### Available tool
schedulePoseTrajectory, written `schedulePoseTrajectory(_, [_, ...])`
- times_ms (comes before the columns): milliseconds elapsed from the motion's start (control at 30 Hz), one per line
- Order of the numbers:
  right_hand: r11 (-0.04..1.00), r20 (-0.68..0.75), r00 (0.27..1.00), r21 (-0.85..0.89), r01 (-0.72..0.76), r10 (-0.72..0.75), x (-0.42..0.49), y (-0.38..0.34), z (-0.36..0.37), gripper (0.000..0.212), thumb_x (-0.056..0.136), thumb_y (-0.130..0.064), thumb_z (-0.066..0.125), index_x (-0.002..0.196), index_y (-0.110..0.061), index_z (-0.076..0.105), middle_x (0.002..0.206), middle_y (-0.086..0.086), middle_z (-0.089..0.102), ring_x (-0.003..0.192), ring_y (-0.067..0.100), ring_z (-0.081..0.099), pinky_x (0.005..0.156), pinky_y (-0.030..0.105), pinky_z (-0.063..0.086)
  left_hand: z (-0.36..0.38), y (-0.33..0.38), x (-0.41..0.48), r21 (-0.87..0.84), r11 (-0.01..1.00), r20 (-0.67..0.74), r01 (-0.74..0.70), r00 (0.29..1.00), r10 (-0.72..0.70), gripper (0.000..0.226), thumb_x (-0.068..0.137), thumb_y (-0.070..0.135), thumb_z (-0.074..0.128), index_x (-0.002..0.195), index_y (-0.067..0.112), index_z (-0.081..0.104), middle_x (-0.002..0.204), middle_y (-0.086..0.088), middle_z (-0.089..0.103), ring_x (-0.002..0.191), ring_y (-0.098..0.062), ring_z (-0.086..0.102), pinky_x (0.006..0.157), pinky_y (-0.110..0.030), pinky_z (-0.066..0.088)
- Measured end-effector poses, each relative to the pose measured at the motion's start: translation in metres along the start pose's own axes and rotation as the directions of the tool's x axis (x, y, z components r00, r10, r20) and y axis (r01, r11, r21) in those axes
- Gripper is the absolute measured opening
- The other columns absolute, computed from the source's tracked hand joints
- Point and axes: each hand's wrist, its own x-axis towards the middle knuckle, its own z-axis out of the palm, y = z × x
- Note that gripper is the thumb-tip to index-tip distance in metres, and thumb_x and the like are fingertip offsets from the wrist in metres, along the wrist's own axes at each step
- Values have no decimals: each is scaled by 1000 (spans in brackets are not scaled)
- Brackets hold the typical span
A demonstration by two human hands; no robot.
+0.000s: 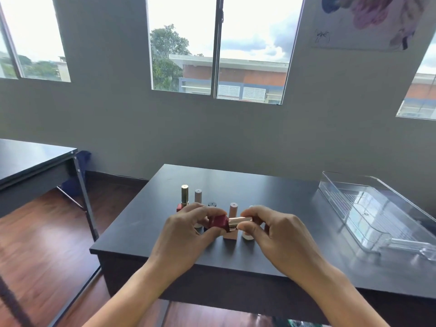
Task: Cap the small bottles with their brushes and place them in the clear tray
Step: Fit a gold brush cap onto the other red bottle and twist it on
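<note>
Left hand (186, 230) grips a small red square bottle (218, 223), fingers and thumb curled round its body. Right hand (278, 234) pinches a shiny rose-gold cylindrical cap (239, 220) between thumb and fingertips. The cap meets the bottle's neck end and the pair is held sideways, lifted above the dark matte table (236, 180). Cannot tell if the cap is fully seated.

A long clear plastic tray (377, 215) lies on the table. The held bottle is left of the tray, well apart from it, not yet inside.

More small bottles stand upright on the table left of the tray, beyond the hands:
- gold-capped red bottle (184, 197), farthest from the tray
- beige-capped bottle (198, 195), next toward the tray
- black-capped bottle (212, 204), lower part hidden by the left hand
- pink-beige capped bottle (233, 210), closer to the tray, partly behind the held pair
- white-based item (247, 237), closest of the group to the tray, mostly hidden under the right fingers

A second dark table (35, 161) stands far left of the tray, over a brown wood floor (47, 232).
</note>
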Motion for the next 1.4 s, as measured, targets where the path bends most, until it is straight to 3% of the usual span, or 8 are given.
schedulePoseTrajectory(167, [995,80,995,-76,65,-59,1,-4,-2,34,88,-45,61,120,-37,58,106,-18,65,67,1,56,67,19,42,-3,5,1,61,998,19,-22,1000,21,39,77,19,81,113,32,72,102,27,62,83,-3,64,79,-24,54])
schedulePoseTrajectory(300, [977,104,990,-179,115,-97,3,-8,-5,26,94,-41,53,113,-27,63,102,-7,65,72,25,66,62,34,52,-4,11,0,165,981,20,-103,995,101,32,78,24,80,109,32,74,101,27,59,77,4,60,77,-21,53])
schedulePoseTrajectory(433, [973,174,981,-195,125,-92,3,-4,-2,26,98,-40,44,111,-24,60,102,-3,62,77,28,65,67,36,51,-5,15,-2,277,937,27,-211,977,212,27,80,26,79,106,29,73,100,13,64,67,2,55,67,-29,57])
schedulePoseTrajectory(633, [992,166,984,-102,78,-60,2,4,4,12,95,-24,54,102,-22,64,107,3,69,103,22,62,74,29,49,-4,14,-6,408,852,68,-328,941,331,26,83,29,75,107,22,71,94,6,63,72,-15,63,58,-34,59])
schedulePoseTrajectory(833, [1000,164,986,5,19,-19,1,12,10,8,93,-26,58,96,-26,66,84,-13,59,73,11,55,64,15,40,2,9,-10,475,796,84,-375,920,383,25,82,29,76,103,17,73,88,1,64,71,-16,65,55,-30,59])
schedulePoseTrajectory(933, [1000,159,987,23,11,-14,1,13,13,10,93,-25,59,97,-25,68,87,-11,64,74,10,57,65,11,39,4,6,-11,481,791,96,-379,919,382,27,81,29,77,104,15,73,88,0,65,74,-15,65,56,-31,59])
schedulePoseTrajectory(1300, [998,164,986,57,-4,-5,6,12,12,11,92,-27,60,94,-23,70,79,-13,60,72,10,58,67,22,45,4,1,-9,382,868,56,-318,945,322,26,82,32,76,104,20,73,91,4,64,72,-13,64,60,-32,59])
schedulePoseTrajectory(1400, [991,144,989,129,-36,17,6,9,12,9,89,-31,64,93,-26,71,68,-18,59,67,1,57,62,11,40,2,0,-8,338,903,33,-265,962,270,26,79,30,79,103,23,72,95,8,64,68,-8,60,62,-30,58])
